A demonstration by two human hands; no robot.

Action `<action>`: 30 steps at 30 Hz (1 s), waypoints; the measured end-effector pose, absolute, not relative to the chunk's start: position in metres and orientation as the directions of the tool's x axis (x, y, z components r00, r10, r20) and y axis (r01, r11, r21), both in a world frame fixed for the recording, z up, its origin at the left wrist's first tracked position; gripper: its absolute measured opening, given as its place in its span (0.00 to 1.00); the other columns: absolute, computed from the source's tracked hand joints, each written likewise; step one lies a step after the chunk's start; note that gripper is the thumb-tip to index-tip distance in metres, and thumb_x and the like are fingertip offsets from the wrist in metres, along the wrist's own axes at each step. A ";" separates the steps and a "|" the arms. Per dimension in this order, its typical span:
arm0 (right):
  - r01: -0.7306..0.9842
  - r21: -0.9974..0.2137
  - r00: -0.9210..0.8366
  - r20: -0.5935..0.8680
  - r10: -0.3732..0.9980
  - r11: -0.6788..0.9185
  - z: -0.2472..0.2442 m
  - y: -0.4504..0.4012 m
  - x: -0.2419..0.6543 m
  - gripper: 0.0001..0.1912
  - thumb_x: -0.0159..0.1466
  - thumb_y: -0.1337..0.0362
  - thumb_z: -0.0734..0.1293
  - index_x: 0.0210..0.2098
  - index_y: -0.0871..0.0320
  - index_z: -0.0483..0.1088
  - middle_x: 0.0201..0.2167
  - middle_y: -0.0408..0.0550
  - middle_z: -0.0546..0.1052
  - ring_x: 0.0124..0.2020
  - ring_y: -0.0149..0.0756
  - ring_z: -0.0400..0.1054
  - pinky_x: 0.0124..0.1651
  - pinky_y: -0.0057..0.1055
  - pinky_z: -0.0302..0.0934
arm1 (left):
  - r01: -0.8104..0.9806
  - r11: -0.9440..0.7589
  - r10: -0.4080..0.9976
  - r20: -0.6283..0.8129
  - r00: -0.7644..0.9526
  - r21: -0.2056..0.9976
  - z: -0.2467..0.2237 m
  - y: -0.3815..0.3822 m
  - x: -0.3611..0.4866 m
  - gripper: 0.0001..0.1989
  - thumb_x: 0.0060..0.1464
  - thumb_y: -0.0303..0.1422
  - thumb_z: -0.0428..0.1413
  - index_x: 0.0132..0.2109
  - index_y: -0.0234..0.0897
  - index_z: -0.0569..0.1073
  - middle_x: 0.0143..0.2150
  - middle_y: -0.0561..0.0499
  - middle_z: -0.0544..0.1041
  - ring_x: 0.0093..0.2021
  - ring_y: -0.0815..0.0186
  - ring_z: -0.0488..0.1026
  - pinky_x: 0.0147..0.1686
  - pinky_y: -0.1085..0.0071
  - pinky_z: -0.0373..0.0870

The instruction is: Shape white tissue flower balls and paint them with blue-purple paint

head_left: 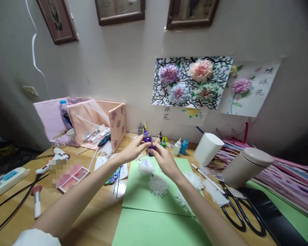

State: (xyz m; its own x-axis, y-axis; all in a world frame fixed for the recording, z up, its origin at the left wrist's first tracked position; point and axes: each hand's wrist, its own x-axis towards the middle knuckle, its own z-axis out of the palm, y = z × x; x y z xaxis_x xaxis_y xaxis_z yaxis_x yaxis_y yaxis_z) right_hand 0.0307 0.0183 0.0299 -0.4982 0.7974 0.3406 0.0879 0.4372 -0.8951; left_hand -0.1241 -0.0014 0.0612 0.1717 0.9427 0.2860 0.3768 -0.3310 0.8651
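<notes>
Above the far part of the green paper (154, 222), my left hand (133, 149) and my right hand (163, 158) hold a purple paint bottle (147, 138) between them. It stands upright with its pointed nozzle up. Fingers of both hands close on its sides. Below my hands, a white paper flower with a bluish tint (146, 167) and a plain white flower (158, 186) lie on the paper. Another white flower (194, 180) is to the right, and one more is partly hidden behind my right forearm.
Behind are white (177, 147) and blue (184, 146) paint bottles. Left lie a paint palette (113, 177), glue gun (59, 155) and makeup brush (36, 201). Right are scissors (238, 205), a white cup-like container (209, 149), a lidded bin (246, 167) and pink stems (284, 171).
</notes>
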 end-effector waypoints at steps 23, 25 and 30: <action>0.091 -0.914 -0.343 0.344 0.874 0.396 0.041 0.068 0.131 0.16 0.57 0.63 0.64 0.45 0.57 0.66 0.44 0.50 0.71 0.44 0.34 0.66 0.46 0.31 0.61 | 0.494 -0.405 0.908 0.278 0.312 0.769 0.049 0.055 -0.037 0.15 0.52 0.39 0.50 0.43 0.35 0.66 0.39 0.47 0.71 0.40 0.62 0.68 0.39 0.67 0.65; 0.098 -0.912 -0.283 0.358 0.890 0.398 0.046 0.066 0.130 0.14 0.58 0.60 0.63 0.42 0.58 0.67 0.40 0.49 0.72 0.40 0.34 0.67 0.43 0.30 0.62 | 0.573 -0.406 0.914 0.305 0.269 0.711 0.051 0.049 -0.032 0.13 0.52 0.39 0.50 0.40 0.35 0.67 0.36 0.48 0.70 0.37 0.63 0.68 0.36 0.68 0.64; 0.172 -0.867 -0.207 0.432 0.878 0.467 0.044 0.055 0.118 0.13 0.53 0.56 0.67 0.32 0.60 0.68 0.30 0.46 0.71 0.31 0.33 0.67 0.36 0.29 0.62 | 0.741 -0.372 0.911 0.371 0.177 0.559 0.051 0.021 -0.021 0.06 0.52 0.35 0.49 0.32 0.37 0.64 0.29 0.52 0.66 0.30 0.66 0.64 0.29 0.71 0.60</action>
